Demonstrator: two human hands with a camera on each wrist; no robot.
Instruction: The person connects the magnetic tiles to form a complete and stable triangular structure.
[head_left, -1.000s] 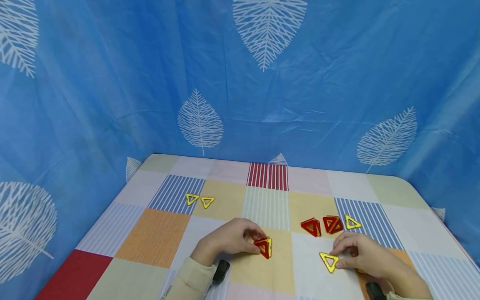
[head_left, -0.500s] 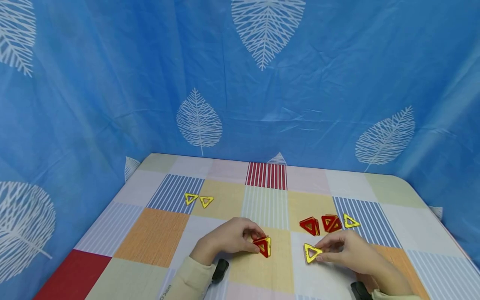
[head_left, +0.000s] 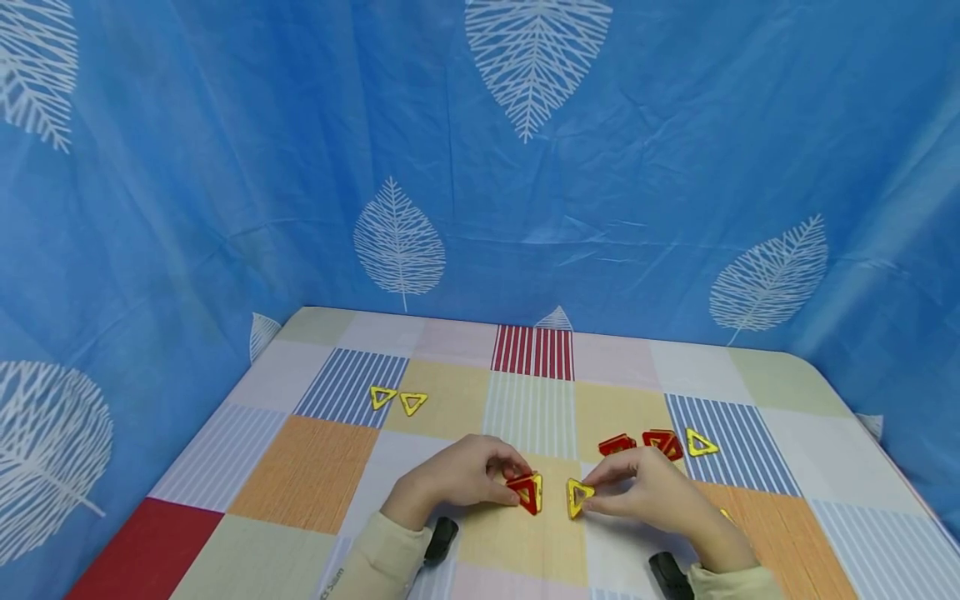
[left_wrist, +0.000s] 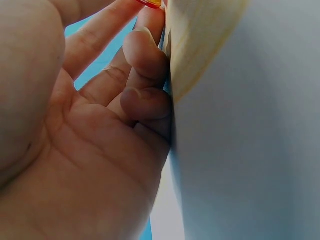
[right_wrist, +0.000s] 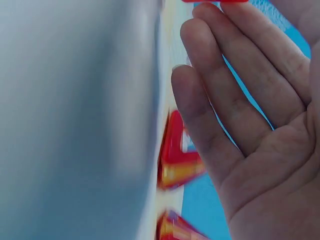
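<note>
My left hand (head_left: pixel 461 475) pinches a small pyramid of red and yellow triangle frames (head_left: pixel 527 493) near the middle of the table. Only a sliver of that pyramid (left_wrist: pixel 151 3) shows at the top of the left wrist view. Just to its right, a single yellow triangle frame (head_left: pixel 577 498) is pinched between thumb and fingertips of my right hand (head_left: pixel 648 493). A small gap separates the two pieces. Behind the right hand sit two red triangular pieces (head_left: pixel 617 444), one partly hidden by that hand, and the other (head_left: pixel 663 443) beside a flat yellow triangle (head_left: pixel 701 442).
Two more yellow triangles (head_left: pixel 382 397) lie at the back left. Part of a yellow piece (head_left: pixel 726 515) peeks out by the right wrist. A patchwork cloth (head_left: pixel 281 467) covers the table, and a blue leaf-print curtain (head_left: pixel 300 167) hangs behind and at the sides.
My right hand has carried the yellow triangle leftward, close to the pyramid, now covering part of one red piece. The left hand holds its place.
</note>
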